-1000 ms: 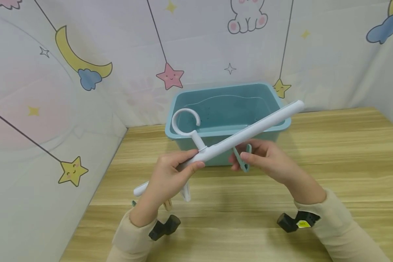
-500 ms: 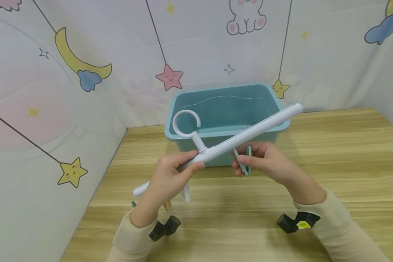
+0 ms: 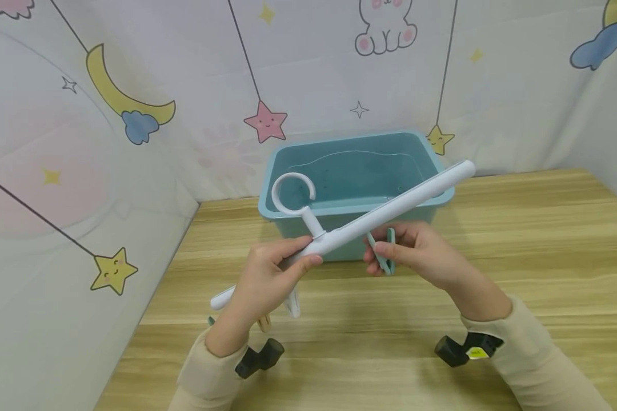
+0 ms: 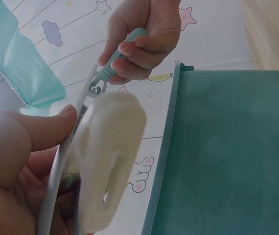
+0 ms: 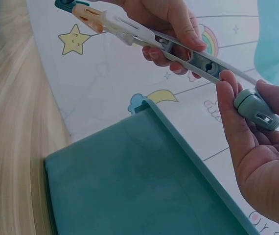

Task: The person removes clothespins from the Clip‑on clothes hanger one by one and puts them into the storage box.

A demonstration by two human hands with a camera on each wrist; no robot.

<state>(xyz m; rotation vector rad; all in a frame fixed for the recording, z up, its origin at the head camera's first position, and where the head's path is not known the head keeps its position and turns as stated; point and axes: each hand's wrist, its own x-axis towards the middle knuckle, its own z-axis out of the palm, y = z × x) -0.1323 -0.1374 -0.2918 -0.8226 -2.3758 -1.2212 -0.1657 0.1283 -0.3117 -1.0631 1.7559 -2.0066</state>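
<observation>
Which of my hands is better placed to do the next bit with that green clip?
Probably your right hand: it pinches the green clip close to the white hanger, while your left hand is occupied gripping that hanger.

Extending both arms in cream-coloured, long fabric sleeves from the bottom of the head view, slanting the left arm (image 3: 207, 371) up to the right and the right arm (image 3: 537, 357) up to the left. Wearing a black, blocky camera (image 3: 259, 358) at the left wrist (image 3: 227, 335) and a black, yellow-marked camera (image 3: 468, 348) at the right wrist (image 3: 487, 302). Gripping with the bare left hand (image 3: 262, 277), setting thumb (image 3: 302, 266) and forefinger (image 3: 290, 245) opposite each other and curling the remaining fingers (image 5: 155, 55) inward. Pinching with the bare right hand (image 3: 425, 254), pointing its thumb (image 3: 397, 252) leftward and bending its fingers (image 4: 144, 58) behind. Holding both hands near each other but apart.
</observation>
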